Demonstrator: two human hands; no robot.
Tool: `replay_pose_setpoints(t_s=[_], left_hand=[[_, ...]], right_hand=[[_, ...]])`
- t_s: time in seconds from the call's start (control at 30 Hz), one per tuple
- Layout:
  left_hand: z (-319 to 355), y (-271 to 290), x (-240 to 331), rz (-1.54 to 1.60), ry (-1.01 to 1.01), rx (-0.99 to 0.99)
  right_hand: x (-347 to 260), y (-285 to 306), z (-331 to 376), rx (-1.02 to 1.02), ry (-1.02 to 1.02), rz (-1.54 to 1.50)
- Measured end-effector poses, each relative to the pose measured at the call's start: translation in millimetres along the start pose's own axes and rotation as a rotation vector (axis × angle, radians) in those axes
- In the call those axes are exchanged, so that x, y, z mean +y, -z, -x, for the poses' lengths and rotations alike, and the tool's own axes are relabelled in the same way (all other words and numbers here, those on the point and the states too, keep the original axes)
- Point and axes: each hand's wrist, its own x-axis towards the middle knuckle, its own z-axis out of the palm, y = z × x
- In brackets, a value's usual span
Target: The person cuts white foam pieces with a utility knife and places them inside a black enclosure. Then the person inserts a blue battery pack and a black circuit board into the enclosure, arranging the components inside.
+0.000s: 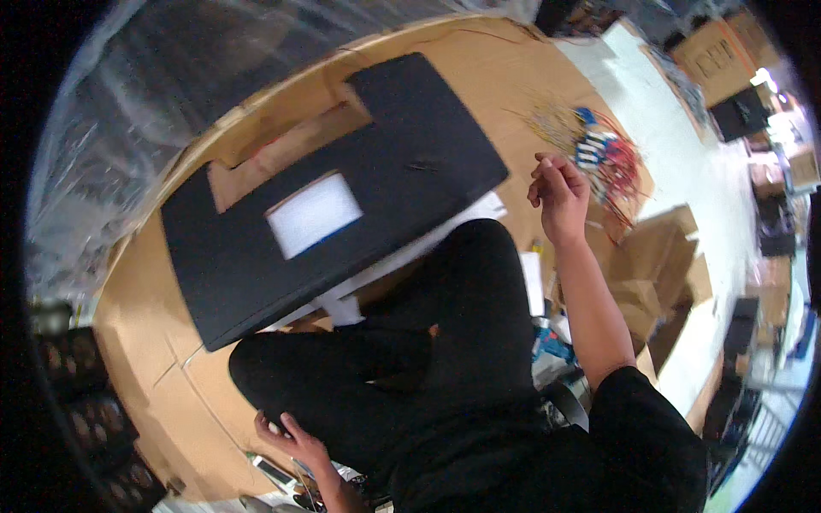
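Observation:
A large black panel (428,111) lies on cardboard ahead of my bent legs. It has a notch in its far edge and a rectangular cutout, where a white surface (315,215) shows. Several small dark pieces (421,166), too small to name, rest on its right part. Beyond the panel's right end, my right hand (562,192) is raised with curled fingers and the thumb against them; whatever they hold, if anything, cannot be made out. Close by is a bundle of red, yellow and blue wires with white connectors (603,154). My left hand (295,440) is low beside my left thigh, thumb and fingers apart.
An open cardboard box (658,274) stands to the right, near a blue power tool (552,342). A phone-like device (274,470) lies below my left hand. Dark stacked items (81,410) line the left. Clear plastic sheeting (128,111) covers the far side.

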Motion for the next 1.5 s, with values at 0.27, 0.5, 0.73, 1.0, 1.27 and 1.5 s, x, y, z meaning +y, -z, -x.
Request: replay_pose_setpoints(t_s=[0.27, 0.5, 0.73, 1.0, 1.27, 1.5], left_hand=[[-5, 0, -9, -0.175, -0.107, 0.068], [-15, 7, -17, -0.198, -0.159, 0.075], [1, 8, 48, 0.245, 0.254, 0.0], [-10, 9, 4, 0.19, 0.024, 0.016], [-7, -10, -17, 0.199, -0.061, 0.073], [-9, -7, -17, 0.118, -0.137, 0.117]], right_hand=[[3, 252, 50, 0.455, -0.285, 1.037], [128, 326, 70, -0.228, -0.168, 1.622], [190, 300, 59, -0.491, -0.481, 1.97], [141, 257, 40, -0.158, -0.456, 1.647], [163, 309, 57, -0.105, -0.42, 1.713], [154, 327, 67, -0.647, -0.029, 2.174]])
